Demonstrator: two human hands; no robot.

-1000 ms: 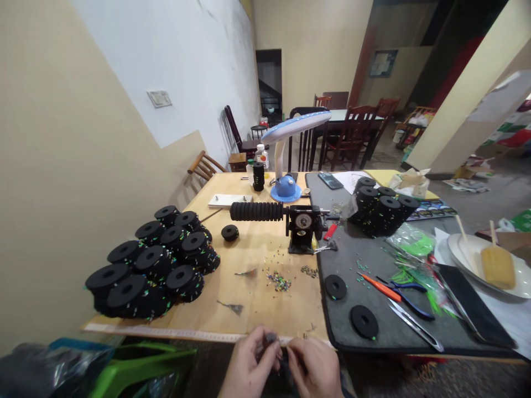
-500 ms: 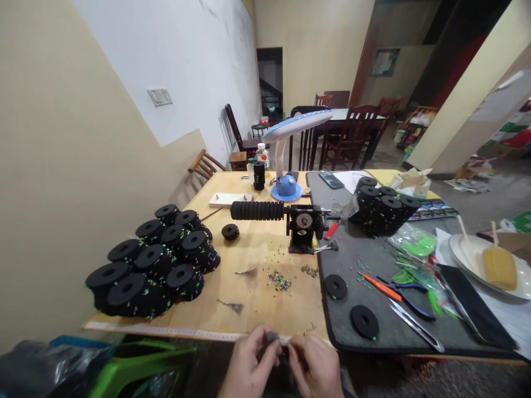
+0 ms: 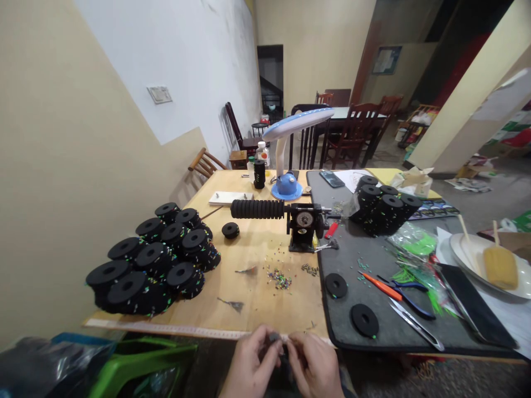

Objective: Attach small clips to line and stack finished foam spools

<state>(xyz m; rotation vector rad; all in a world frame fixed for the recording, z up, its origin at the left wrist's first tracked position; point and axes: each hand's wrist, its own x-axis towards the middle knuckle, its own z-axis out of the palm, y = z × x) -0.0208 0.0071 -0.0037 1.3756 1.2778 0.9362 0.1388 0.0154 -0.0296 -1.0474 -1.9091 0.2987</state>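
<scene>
My left hand [image 3: 253, 362] is closed at the table's front edge, thumb and fingers pinched round a small dark grey piece [image 3: 274, 336] that shows only in part. Close beside it, my right hand [image 3: 313, 362] is closed too, its fingertips pressed together. What they hold is too small and hidden to name. Past the hands lies a scatter of small coloured beads [image 3: 280, 279]. Two little grey fanned bundles [image 3: 234, 304] rest to the left of the beads. Behind them stands a black hand-cranked winder [image 3: 305, 226] with a row of black foam spools [image 3: 257, 209] on its shaft.
Stacked black foam spools [image 3: 128, 287] fill the table's left side; more spools [image 3: 385, 204] stand at the back right. On the grey mat [image 3: 352, 309] lie pliers [image 3: 415, 301], tweezers [image 3: 417, 326] and an orange-handled tool [image 3: 381, 286]. A blue desk lamp [image 3: 286, 187] rises behind the winder.
Both hands stay pinched together in nearly the same place, with only a slight shift of the fingers. The camera view has moved very slightly.
</scene>
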